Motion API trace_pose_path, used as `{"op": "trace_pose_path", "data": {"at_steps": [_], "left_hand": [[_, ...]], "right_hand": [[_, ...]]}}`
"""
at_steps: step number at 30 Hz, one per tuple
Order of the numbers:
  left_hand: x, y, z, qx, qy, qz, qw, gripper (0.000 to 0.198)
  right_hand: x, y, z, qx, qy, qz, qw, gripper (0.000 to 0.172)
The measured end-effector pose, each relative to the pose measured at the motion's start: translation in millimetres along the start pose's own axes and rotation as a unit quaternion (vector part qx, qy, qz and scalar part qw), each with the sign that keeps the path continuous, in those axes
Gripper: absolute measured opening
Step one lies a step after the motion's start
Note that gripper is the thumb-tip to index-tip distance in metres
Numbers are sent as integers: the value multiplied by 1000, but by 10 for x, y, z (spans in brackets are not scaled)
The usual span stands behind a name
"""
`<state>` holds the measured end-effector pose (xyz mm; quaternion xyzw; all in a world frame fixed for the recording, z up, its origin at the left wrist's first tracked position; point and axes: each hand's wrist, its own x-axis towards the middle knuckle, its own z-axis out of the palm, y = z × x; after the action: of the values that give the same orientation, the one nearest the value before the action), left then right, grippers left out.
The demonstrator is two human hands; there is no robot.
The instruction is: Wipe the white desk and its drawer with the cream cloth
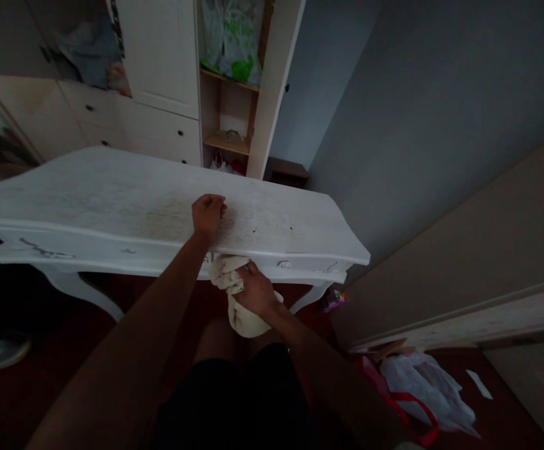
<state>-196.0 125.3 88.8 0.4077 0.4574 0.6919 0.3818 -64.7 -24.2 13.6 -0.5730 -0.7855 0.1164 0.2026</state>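
Note:
My left hand rests closed on the top of a white table, its fingers curled in; whether anything is inside them is hidden. In my right hand is a bunched cream cloth, pressed against the table's front face below the top edge. Part of the cloth hangs down over my lap. Dark smudges and worn patches mark the tabletop around my left hand. A white round knob sits on the front face to the right of the cloth.
Behind the table stands a white cabinet with one door open and plastic bags on its shelf. A grey wall runs along the right. White and red bags lie on the red floor at right. A shoe is at left.

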Motion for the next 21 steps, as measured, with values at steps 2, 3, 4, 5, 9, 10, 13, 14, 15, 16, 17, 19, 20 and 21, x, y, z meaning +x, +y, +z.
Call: {"op": "trace_pose_path", "data": {"at_steps": [2,3,4,5,9,10,13,14,15,16,17,19,20,21], "left_hand": [[4,1,-9,-3,-7,2,1000,10],[10,-1,-14,-5,-10,1,1000,11],[16,-4,-20,-7,-13,0,1000,12],[23,-9,-25,-8,-14,-3,1000,14],[38,-35,-31,27,-25,-1,999,15],[37,-41,-28,45,-35,3,998,15],[29,-56,-20,90,-60,9,994,14],[28,-59,-17,102,-60,9,993,14],[28,-61,-16,115,-59,11,992,14],[28,-61,-16,127,-58,15,990,15],[29,-60,-16,137,-57,19,989,15],[28,-53,-18,148,-56,21,987,15],[26,-47,-18,148,-54,19,987,16],[23,-42,-19,148,-53,17,987,16]], "right_hand": [[-24,21,-19,51,-4,-25,998,52],[-52,46,-62,83,2,-37,996,56],[-86,80,-133,117,9,-54,992,60],[-122,120,-233,149,18,-73,986,64],[-207,321,-914,207,84,-129,966,63],[-188,380,-1126,203,112,-135,963,62],[15,596,-1703,170,252,-102,947,58],[129,681,-1840,165,300,-88,935,58],[258,768,-1936,171,340,-72,922,57],[396,854,-1988,189,373,-58,907,57],[533,934,-1996,207,401,-47,891,56],[780,1057,-1893,204,438,-36,875,58],[878,1092,-1793,194,444,-30,874,59],[955,1109,-1674,178,433,-22,883,60]]}}
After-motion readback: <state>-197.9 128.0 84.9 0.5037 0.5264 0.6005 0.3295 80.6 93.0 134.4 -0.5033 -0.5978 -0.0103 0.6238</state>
